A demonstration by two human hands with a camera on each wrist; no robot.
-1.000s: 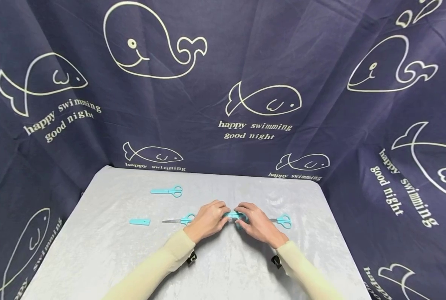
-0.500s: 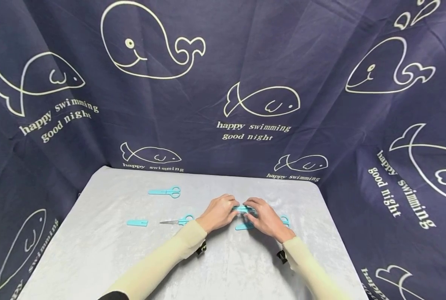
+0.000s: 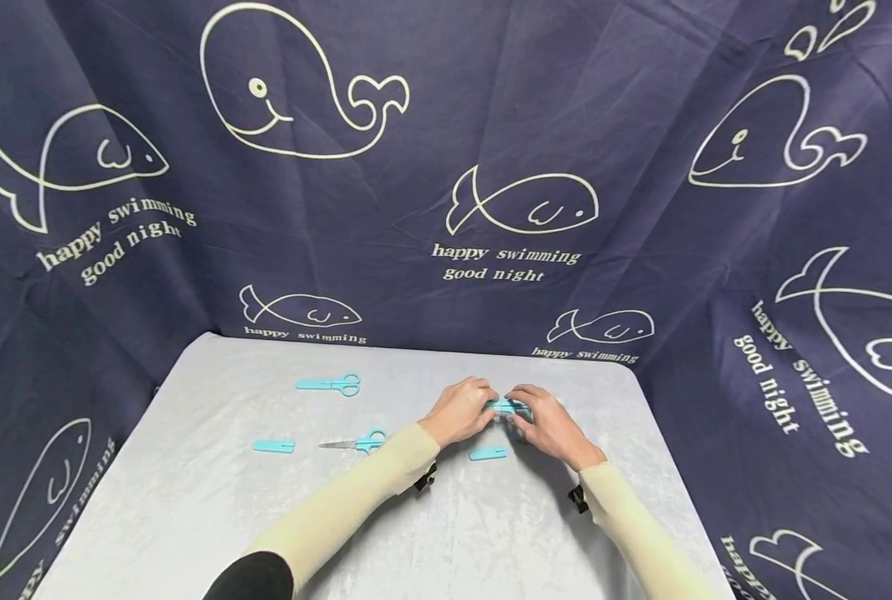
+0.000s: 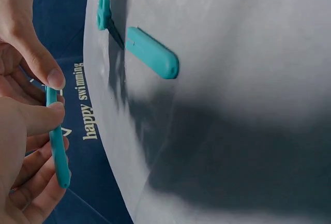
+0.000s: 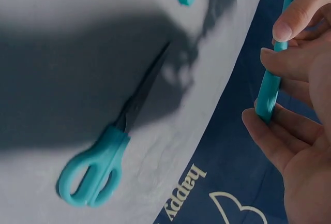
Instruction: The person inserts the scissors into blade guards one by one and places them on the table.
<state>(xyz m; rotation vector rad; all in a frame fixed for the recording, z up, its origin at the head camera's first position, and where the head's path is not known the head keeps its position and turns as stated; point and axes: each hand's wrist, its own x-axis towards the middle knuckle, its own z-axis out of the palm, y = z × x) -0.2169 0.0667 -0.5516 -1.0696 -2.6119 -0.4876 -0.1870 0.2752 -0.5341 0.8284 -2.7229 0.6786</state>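
Observation:
My left hand (image 3: 463, 410) and right hand (image 3: 549, 427) hold one pair of turquoise scissors (image 3: 503, 406) between them, off the table. The left thumb and fingers pinch the cover end (image 4: 59, 154), seen edge-on in the left wrist view. On the handle end (image 5: 268, 97) the right thumb and fingers close, hiding part of it. Below the hands lies a loose turquoise blade cover (image 3: 488, 452). Uncovered scissors (image 5: 93, 175) lie on the table under the right hand, blades exposed; the right hand and forearm hide them in the head view.
On the left of the pale cloth-covered table (image 3: 191, 517) lie another uncovered pair of scissors (image 3: 356, 442) and its loose cover (image 3: 273, 446). Farther back are covered scissors (image 3: 329, 383). Dark blue printed curtains (image 3: 386, 250) surround the table.
Both hands have moved right and farther back, carrying the scissors. The loose cover beneath them has come into full view, while the scissors on the right have become hidden behind the right arm.

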